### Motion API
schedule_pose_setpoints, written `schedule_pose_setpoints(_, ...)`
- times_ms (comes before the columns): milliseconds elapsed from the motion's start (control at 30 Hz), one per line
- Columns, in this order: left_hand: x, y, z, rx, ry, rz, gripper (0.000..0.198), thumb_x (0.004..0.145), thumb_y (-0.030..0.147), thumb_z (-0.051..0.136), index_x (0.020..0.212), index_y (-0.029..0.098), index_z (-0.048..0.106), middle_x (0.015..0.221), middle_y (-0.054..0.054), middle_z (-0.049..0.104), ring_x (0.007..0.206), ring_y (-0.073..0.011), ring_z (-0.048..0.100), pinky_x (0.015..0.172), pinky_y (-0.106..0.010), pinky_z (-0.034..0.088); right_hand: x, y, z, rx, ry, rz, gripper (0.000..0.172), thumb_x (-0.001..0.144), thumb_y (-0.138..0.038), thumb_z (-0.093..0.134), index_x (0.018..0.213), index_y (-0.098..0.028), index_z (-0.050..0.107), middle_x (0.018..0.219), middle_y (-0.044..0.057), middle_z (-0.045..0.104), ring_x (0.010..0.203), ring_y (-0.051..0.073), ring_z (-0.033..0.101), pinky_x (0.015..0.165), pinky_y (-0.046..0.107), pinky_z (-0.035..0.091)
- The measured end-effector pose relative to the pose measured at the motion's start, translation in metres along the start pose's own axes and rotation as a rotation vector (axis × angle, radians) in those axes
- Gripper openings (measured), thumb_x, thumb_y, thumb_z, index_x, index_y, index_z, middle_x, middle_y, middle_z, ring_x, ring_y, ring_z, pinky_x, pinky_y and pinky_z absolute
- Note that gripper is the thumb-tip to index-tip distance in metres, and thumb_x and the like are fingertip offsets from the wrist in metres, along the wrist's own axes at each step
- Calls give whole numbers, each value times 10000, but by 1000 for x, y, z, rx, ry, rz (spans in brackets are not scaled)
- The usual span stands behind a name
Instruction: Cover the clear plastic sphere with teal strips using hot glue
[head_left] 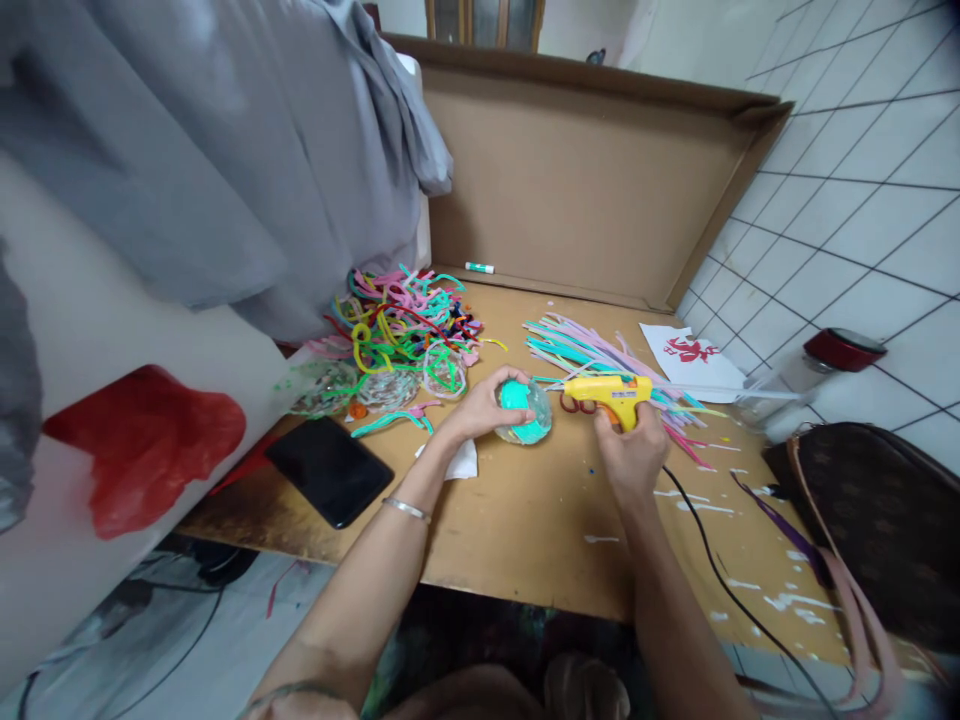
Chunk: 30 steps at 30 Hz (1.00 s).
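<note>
Near the middle of the table, my left hand (491, 400) is closed on a round clear piece (541, 410), partly covered in turquoise, which looks like a small plastic bowl or ball. My right hand (634, 455) grips a yellow hot glue gun (609, 392) by its handle. The gun's nozzle points left, close to the right edge of the round piece; whether they touch I cannot tell. A pair of scissors (577, 403) with dark red handles lies partly hidden just under the gun. A white paper scrap (461, 461) rests beneath my left wrist.
Tangled colourful pipe cleaners (397, 320) heap at the back left, straight ones (581, 350) behind the gun. A black tablet or phone (330, 470) lies left. The gun's black cord (705, 545) runs down past my right arm. A bottle (814, 375) and brown bag (877, 510) stand right.
</note>
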<state>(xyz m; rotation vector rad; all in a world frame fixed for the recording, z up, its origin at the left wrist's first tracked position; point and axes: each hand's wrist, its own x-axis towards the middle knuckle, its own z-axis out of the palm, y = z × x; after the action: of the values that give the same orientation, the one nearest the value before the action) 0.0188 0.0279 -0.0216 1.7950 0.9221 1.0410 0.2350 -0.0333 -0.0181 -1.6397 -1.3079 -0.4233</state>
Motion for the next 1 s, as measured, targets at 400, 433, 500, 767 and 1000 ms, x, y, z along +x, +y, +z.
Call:
schedule_pose_setpoints(400, -2, 8, 1, 29, -6, -7, 517, 603, 358, 743, 1038, 167, 536, 1239, -85, 590, 1054, -218, 588, 898, -324, 482, -48, 42, -33, -567, -402, 64, 271, 819, -418, 539, 818, -155, 606, 816, 94, 600, 700, 204, 569, 556, 297, 327)
schedule_pose_setpoints(433, -2, 8, 2, 35, -8, -12, 508, 599, 354, 743, 1024, 168, 537, 1251, -86, 585, 1046, -218, 591, 883, -321, 490, -48, 41, -32, -583, -415, 55, 280, 826, -417, 535, 828, -147, 610, 818, 98, 603, 716, 207, 577, 568, 297, 334)
schedule_pose_setpoints(500, -2, 6, 2, 52, 2, -19, 507, 597, 349, 742, 1022, 169, 533, 1244, -89, 590, 1040, -223, 597, 874, -324, 497, -45, 39, -30, -596, -436, 42, 318, 840, -431, 527, 859, -127, 618, 838, 113, 610, 742, 215, 587, 585, 299, 340)
schedule_pose_setpoints(767, 1, 1, 6, 68, 8, -7, 524, 610, 372, 743, 1046, 173, 532, 1258, -88, 587, 1056, -225, 601, 920, -348, 479, -33, 24, -36, -612, -438, -53, 287, 897, -354, 481, 904, -104, 620, 892, 152, 632, 805, 246, 575, 647, 326, 330)
schedule_pose_setpoints(1000, 0, 4, 9, 102, -22, 58, 516, 633, 385, 732, 1059, 171, 535, 1250, -84, 586, 1101, -229, 580, 959, -344, 448, -34, 1, -32, -233, -370, -188, 255, 929, -308, 427, 740, -185, 546, 735, 35, 593, 683, 165, 513, 645, 272, 324)
